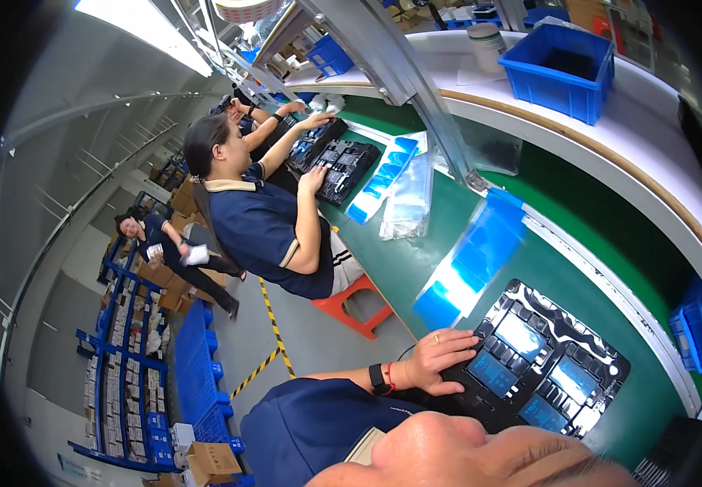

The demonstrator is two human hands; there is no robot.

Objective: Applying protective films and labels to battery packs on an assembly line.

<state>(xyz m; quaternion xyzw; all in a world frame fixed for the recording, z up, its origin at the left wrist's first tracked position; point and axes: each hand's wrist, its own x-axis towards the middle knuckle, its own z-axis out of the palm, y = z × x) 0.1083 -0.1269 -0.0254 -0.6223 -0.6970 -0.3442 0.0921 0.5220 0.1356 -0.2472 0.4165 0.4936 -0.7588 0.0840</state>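
Note:
My left hand, with a ring, a dark wristband and a red cord at the wrist, rests at the left edge of a black molded tray. Its fingers are stretched out flat and touch the rim. Set in the tray's recesses are several flat rectangular pieces with shiny blue faces, among them one blue piece close to my fingers. My right hand is out of view. Just beyond the tray lies a strip of blue film sheets on the green tabletop.
Clear plastic bags and another blue film strip lie farther off. A co-worker sits to the left, hands at a black tray. A metal post rises behind the bench. Blue bins stand on a raised shelf.

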